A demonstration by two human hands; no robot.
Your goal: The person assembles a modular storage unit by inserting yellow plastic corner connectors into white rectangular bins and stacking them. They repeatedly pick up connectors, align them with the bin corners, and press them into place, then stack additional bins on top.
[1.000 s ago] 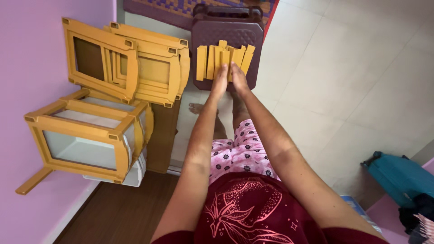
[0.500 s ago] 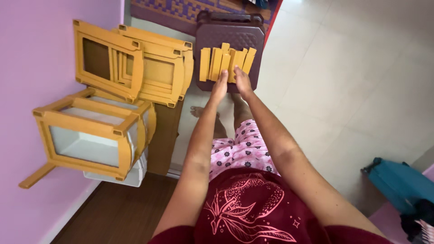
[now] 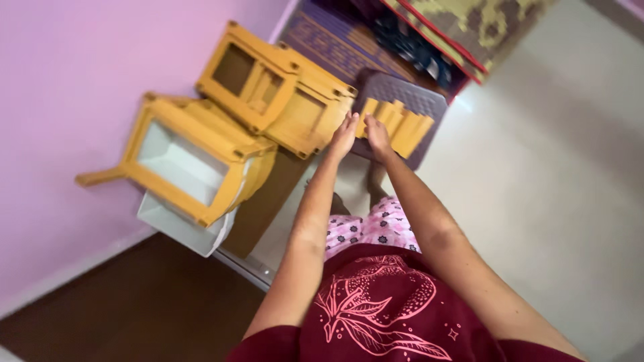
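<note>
Hands reach forward side by side over a row of flat yellow slats (image 3: 400, 125) that stand packed together on a dark purple plastic stool (image 3: 429, 107). The left hand (image 3: 345, 134) is stretched out with its fingers straight and close together, the fingertips at the near left end of the row, just beside the corner of a yellow frame. The right hand (image 3: 376, 134) lies right next to it, fingers likewise extended and resting on the nearest slats; whether either hand actually pinches a slat cannot be told, since the fingertips are small and slightly blurred. The two hands are nearly touching each other at the thumbs. To the left of the stool, several yellow box-like frames (image 3: 272, 87) with open rectangular windows are stacked and leaning against one another by a lilac wall (image 3: 74, 74). The nearest, largest frame (image 3: 191, 157) rests tilted on a white tray-like box (image 3: 176, 230). Beyond the stool lies a patterned woven mat (image 3: 483, 23). The pale tiled floor (image 3: 557, 181) spreads to the right, and darker brown flooring (image 3: 134, 302) shows at lower left.
</note>
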